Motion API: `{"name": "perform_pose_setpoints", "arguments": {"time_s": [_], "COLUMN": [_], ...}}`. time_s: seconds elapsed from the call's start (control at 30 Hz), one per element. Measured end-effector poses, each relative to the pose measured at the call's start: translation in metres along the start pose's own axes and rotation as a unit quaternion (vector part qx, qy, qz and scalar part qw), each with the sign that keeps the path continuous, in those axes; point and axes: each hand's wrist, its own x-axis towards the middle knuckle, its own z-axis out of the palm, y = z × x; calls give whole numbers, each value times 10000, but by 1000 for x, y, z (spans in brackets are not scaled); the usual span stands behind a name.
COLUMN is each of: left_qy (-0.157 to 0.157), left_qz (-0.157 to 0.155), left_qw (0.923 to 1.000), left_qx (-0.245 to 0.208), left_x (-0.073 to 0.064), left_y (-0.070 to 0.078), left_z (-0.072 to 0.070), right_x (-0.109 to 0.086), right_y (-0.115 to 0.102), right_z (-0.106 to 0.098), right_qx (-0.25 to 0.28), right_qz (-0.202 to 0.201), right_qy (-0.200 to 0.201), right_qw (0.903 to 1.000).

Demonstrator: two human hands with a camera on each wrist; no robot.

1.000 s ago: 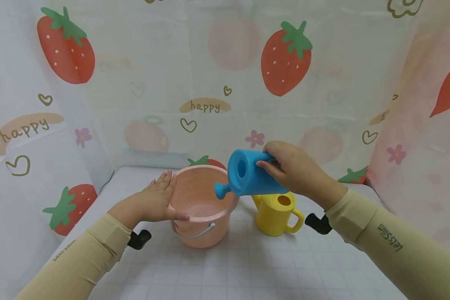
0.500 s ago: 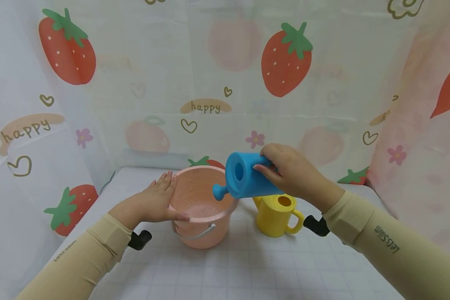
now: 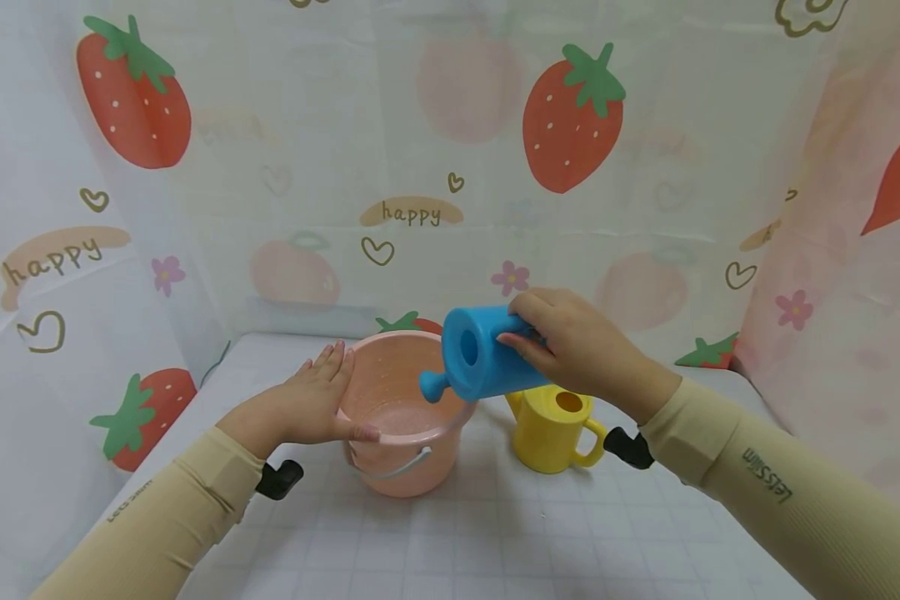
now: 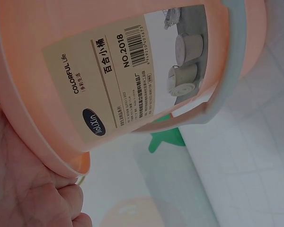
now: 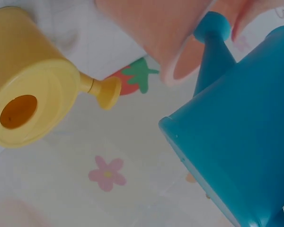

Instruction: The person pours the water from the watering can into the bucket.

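My left hand [image 3: 300, 408] rests on the left rim of a pink bucket [image 3: 438, 462], fingers straight, thumb along the near rim. The left wrist view shows the bucket's printed label [image 4: 109, 71] and its pale handle [image 4: 234, 52]. With my right hand [image 3: 581, 342] I grip a blue watering can [image 3: 487, 379] by its handle, in the air and tilted toward the bucket. Its spout [image 3: 433, 386] overlaps the bucket's mouth. No water shows leaving the spout. In the right wrist view the blue can's body [image 5: 236, 132] fills the right side.
A yellow watering can [image 3: 543, 442] stands upright on the table just right of the bucket, under my right hand. The table has a white gridded cover [image 3: 495, 542]. Strawberry-print curtains [image 3: 307, 125] enclose the back and both sides.
My right hand has carried the blue watering can a little left and slightly down, bringing its spout further over the bucket. My left hand and the bucket have stayed put.
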Motion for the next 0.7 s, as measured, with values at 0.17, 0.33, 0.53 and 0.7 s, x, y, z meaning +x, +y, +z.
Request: {"name": "perform_pose_setpoints", "arguments": {"time_s": [0.17,0.33,0.53,0.7], "left_qy": [-46,-59,-64,-82], "left_qz": [1,9,12,-11], "left_qw": [10000,10000,10000,10000], "left_qx": [8,23,33,36], "left_x": [-2,-2,-2,-1], "left_y": [1,1,2,2], "left_z": [-2,-2,-2,-2], "right_x": [2,4,4,3], "right_y": [-2,-1,1,1], "right_z": [-3,-4,-3,-4], "right_qx": [-102,-80,-28,-79], "right_qz": [-200,-386,-550,-681], "right_qy": [74,166,224,280], "right_qw": [9997,9991,9982,9973]}}
